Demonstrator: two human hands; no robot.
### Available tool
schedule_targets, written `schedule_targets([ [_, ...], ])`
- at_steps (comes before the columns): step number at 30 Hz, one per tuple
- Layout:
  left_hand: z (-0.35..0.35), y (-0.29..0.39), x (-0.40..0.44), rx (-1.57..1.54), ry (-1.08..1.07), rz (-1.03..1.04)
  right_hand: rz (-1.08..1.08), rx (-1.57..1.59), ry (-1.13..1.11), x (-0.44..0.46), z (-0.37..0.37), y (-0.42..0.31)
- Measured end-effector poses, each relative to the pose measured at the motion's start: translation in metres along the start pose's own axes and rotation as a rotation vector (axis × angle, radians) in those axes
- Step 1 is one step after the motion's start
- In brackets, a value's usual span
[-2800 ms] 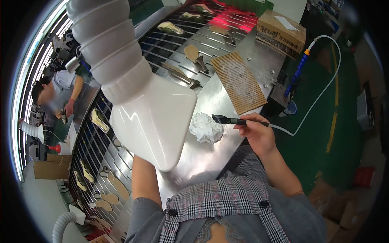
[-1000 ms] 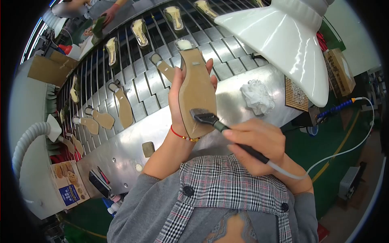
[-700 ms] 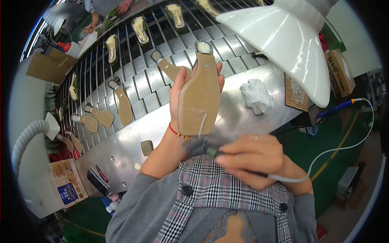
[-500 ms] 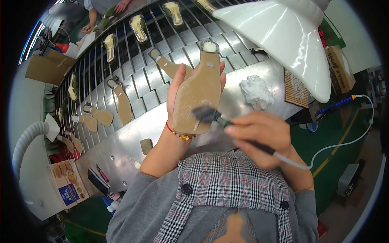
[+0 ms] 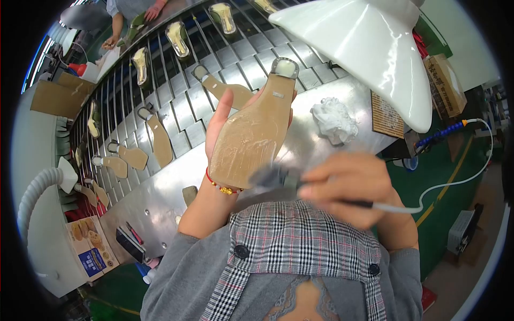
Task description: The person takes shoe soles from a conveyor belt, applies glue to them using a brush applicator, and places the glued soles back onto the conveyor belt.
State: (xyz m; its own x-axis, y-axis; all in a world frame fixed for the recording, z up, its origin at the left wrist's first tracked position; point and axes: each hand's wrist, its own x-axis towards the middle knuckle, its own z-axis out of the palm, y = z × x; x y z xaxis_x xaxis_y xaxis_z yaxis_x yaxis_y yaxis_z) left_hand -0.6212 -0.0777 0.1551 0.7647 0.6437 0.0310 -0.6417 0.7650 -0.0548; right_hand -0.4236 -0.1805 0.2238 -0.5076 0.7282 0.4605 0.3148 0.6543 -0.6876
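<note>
A tan insole (image 5: 243, 139) with a pale heel end lies across my left hand (image 5: 219, 115), which supports it from beneath with the thumb along its edge. Wet, shiny streaks cover its broad front part. My right hand (image 5: 348, 184) grips the black handle of a brush (image 5: 270, 177), blurred by motion, just beside the lower right edge of the insole. A pale tube (image 5: 399, 208) runs from the handle's end. Whether the bristles touch the insole I cannot tell. Another insole (image 5: 227, 91) lies on the metal surface just beyond my left hand.
More insoles (image 5: 159, 136) lie on the slatted metal conveyor (image 5: 184, 109), with shoe forms (image 5: 176, 38) farther back. A crumpled white wad (image 5: 334, 120) sits right of my left hand. A white lamp shade (image 5: 369, 48) overhangs the right. A co-worker's hand (image 5: 155, 9) shows at the far left.
The brush has moved down off the insole's middle to its lower right edge. My left hand and the insole have shifted slightly left and down, the insole tilting more.
</note>
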Motion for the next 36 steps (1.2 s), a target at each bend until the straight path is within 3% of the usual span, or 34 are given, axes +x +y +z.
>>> schedule_targets([
  [2, 0.007, -0.001, -0.003, 0.038, 0.046, 0.027, -0.063, 0.096, -0.119, -0.001, -0.001, -0.01],
  [5, 0.006, 0.0, -0.008, 0.072, 0.055, 0.016, 0.141, -0.097, 0.198, 0.005, -0.004, -0.004],
  [9, -0.001, 0.007, -0.02, 0.061, -0.067, -0.066, -0.02, 0.17, -0.058, 0.001, -0.015, -0.002],
  [11, 0.005, 0.005, -0.024, 0.094, -0.047, -0.065, 0.075, 0.093, 0.15, 0.0, -0.012, 0.001],
  [13, -0.002, 0.01, -0.027, 0.076, -0.138, -0.116, 0.113, 0.037, 0.157, 0.001, -0.013, 0.007],
  [15, 0.002, 0.009, -0.031, 0.029, -0.101, -0.116, 0.009, 0.16, -0.128, 0.002, -0.024, -0.002],
  [16, 0.003, 0.008, -0.034, 0.002, -0.075, -0.117, 0.043, 0.219, -0.111, 0.0, -0.023, -0.007],
  [19, -0.002, 0.012, -0.04, 0.004, -0.137, -0.146, 0.15, 0.064, 0.229, 0.0, -0.019, 0.0],
  [21, 0.005, 0.012, -0.045, -0.012, -0.136, -0.168, 0.089, 0.12, -0.025, -0.001, -0.028, -0.002],
  [22, 0.007, 0.012, -0.047, -0.021, -0.134, -0.177, 0.069, 0.143, -0.022, -0.001, -0.027, -0.006],
  [26, 0.004, 0.015, -0.056, -0.001, -0.18, -0.229, 0.179, 0.097, 0.261, -0.002, -0.024, -0.006],
  [29, 0.011, 0.011, -0.06, -0.012, -0.157, -0.224, 0.062, 0.167, -0.026, -0.003, -0.032, -0.011],
  [31, 0.013, 0.01, -0.066, 0.002, -0.158, -0.209, 0.091, 0.168, 0.171, -0.003, -0.028, -0.009],
  [33, 0.011, 0.011, -0.069, 0.059, -0.152, -0.214, 0.158, 0.197, 0.232, -0.004, -0.033, -0.002],
  [36, 0.012, 0.01, -0.072, 0.187, -0.128, -0.193, 0.085, 0.244, 0.001, -0.008, -0.045, -0.004],
])
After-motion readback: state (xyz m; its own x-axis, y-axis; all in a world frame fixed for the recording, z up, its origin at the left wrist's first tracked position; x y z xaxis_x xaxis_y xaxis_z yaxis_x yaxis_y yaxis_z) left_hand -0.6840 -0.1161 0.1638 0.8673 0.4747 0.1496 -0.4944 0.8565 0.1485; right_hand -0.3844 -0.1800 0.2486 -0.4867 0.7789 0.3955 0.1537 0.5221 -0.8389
